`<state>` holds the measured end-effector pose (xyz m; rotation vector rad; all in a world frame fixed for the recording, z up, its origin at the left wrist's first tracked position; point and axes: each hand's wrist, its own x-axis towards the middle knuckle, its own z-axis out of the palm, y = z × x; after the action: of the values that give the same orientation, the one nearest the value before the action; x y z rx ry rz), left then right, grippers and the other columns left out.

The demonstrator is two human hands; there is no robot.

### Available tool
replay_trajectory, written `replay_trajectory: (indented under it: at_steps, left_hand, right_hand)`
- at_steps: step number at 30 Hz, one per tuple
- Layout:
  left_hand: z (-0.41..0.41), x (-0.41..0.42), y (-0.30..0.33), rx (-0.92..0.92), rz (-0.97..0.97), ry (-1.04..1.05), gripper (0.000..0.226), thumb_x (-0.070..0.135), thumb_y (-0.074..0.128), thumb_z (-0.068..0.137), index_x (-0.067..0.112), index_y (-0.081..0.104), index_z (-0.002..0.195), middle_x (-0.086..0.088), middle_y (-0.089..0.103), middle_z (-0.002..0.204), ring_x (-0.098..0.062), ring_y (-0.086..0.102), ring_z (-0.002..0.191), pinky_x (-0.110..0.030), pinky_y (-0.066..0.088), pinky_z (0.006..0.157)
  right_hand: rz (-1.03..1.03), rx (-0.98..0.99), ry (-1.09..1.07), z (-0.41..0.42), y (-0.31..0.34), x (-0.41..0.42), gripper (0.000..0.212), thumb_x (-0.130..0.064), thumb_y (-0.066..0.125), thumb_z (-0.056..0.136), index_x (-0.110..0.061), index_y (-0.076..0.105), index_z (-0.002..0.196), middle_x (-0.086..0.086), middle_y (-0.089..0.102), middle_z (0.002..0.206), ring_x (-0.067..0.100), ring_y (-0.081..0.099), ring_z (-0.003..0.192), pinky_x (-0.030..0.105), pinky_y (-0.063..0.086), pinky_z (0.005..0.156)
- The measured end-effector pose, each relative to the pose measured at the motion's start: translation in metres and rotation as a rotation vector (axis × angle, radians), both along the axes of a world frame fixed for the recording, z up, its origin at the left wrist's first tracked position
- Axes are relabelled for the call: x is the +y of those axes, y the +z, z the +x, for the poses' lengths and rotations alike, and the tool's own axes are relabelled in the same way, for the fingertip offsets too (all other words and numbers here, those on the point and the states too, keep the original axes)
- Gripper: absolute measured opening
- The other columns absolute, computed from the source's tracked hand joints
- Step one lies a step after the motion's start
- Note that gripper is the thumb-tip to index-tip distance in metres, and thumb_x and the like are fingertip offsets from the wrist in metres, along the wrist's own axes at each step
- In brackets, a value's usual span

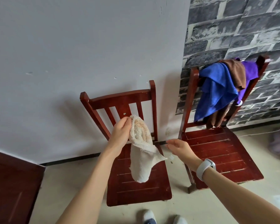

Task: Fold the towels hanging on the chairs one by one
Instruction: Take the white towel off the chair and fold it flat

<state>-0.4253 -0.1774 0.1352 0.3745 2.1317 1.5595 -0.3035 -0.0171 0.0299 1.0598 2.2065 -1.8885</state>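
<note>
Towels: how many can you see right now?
4. A cream terry towel hangs from the left hand; blue, brown and purple microfibre towels drape the right chair's back. More may be hidden.

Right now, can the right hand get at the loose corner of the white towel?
Probably yes: the right hand is free, and nothing lies between it and the white towel hanging from the left hand.

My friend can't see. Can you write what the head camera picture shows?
A person's left hand holds up a cream towel over a red wooden chair, while the right hand reaches toward its dangling corner. Blue, brown and purple towels hang on a second chair.
</note>
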Motion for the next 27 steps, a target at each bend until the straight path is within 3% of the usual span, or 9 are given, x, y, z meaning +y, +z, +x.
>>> replay_trajectory:
  at_steps: [3,6,9,11,13,16,19,23,27]
  left_hand:
    - [-0.007,-0.012,0.009,0.094,-0.047,0.036,0.028,0.031,0.033,0.099,0.019,0.057,0.108,-0.007,0.061,0.110,-0.014,0.059,0.101,-0.035,0.053,0.086]
    - [-0.008,-0.024,0.015,0.067,-0.037,0.030,0.027,0.029,0.034,0.099,0.019,0.058,0.106,-0.006,0.062,0.108,-0.016,0.060,0.103,-0.038,0.051,0.091]
    - [-0.005,-0.030,0.023,0.067,-0.038,-0.025,0.025,0.026,0.035,0.099,0.022,0.059,0.094,-0.008,0.063,0.103,-0.015,0.061,0.097,-0.034,0.050,0.086]
    - [-0.007,-0.034,0.024,0.169,-0.115,-0.037,0.024,0.025,0.036,0.098,0.020,0.059,0.092,-0.006,0.062,0.093,-0.014,0.059,0.085,-0.030,0.048,0.077]
    - [-0.014,-0.042,0.019,0.371,-0.266,0.004,0.023,0.024,0.036,0.098,0.019,0.058,0.094,0.004,0.059,0.081,-0.008,0.055,0.075,-0.017,0.043,0.066]
    - [-0.020,-0.055,0.007,0.537,-0.378,0.121,0.022,0.020,0.037,0.098,0.013,0.057,0.099,0.005,0.059,0.083,-0.009,0.054,0.074,-0.012,0.039,0.060]
    - [-0.017,-0.058,-0.001,0.529,-0.357,0.093,0.025,0.025,0.037,0.097,0.016,0.051,0.116,0.000,0.061,0.105,-0.008,0.054,0.087,-0.015,0.040,0.069]
    - [-0.012,-0.049,-0.001,0.523,-0.303,-0.133,0.058,0.038,0.059,0.085,0.030,0.036,0.137,0.019,0.039,0.125,0.002,0.039,0.116,-0.015,0.036,0.094]
    - [-0.011,-0.028,-0.012,0.654,-0.346,-0.150,0.030,0.029,0.063,0.084,0.018,0.063,0.113,0.012,0.058,0.099,-0.009,0.060,0.097,-0.004,0.036,0.069]
  right_hand:
    - [-0.029,0.004,0.149,-0.010,-0.002,-0.019,0.045,-0.024,0.060,0.087,-0.016,0.047,0.129,0.004,0.058,0.118,0.014,0.057,0.101,0.021,0.045,0.079]
    - [-0.018,0.033,0.252,-0.022,-0.003,-0.039,0.057,-0.037,0.064,0.082,-0.031,0.038,0.132,-0.005,0.050,0.117,0.015,0.053,0.105,0.024,0.043,0.081]
    - [0.086,0.124,0.224,-0.038,0.000,-0.055,0.025,-0.029,0.060,0.085,-0.028,0.056,0.110,-0.014,0.054,0.098,0.014,0.054,0.098,0.029,0.047,0.083]
    - [0.166,0.154,0.161,-0.047,0.006,-0.056,0.009,-0.019,0.053,0.089,-0.020,0.061,0.089,-0.012,0.054,0.079,0.014,0.055,0.077,0.022,0.045,0.065]
    - [0.198,0.164,0.068,-0.053,0.011,-0.049,0.014,-0.014,0.044,0.093,-0.016,0.058,0.090,-0.005,0.054,0.074,0.013,0.052,0.065,0.022,0.040,0.056]
    - [0.216,0.226,-0.015,-0.061,0.033,-0.029,0.014,-0.012,0.038,0.095,-0.011,0.051,0.101,-0.005,0.054,0.082,0.012,0.051,0.077,0.027,0.041,0.071]
    - [0.293,0.307,0.179,-0.072,0.065,-0.011,0.018,-0.017,0.040,0.095,-0.006,0.053,0.090,0.000,0.052,0.075,0.014,0.049,0.071,0.029,0.041,0.068]
    - [0.361,0.305,0.587,-0.086,0.114,0.003,0.033,-0.030,0.046,0.094,-0.011,0.046,0.068,-0.002,0.036,0.060,0.009,0.034,0.054,0.024,0.030,0.054]
    - [0.347,0.370,0.561,-0.092,0.134,0.008,0.016,-0.028,0.054,0.091,-0.017,0.061,0.082,-0.008,0.052,0.070,0.000,0.048,0.060,0.011,0.039,0.060]
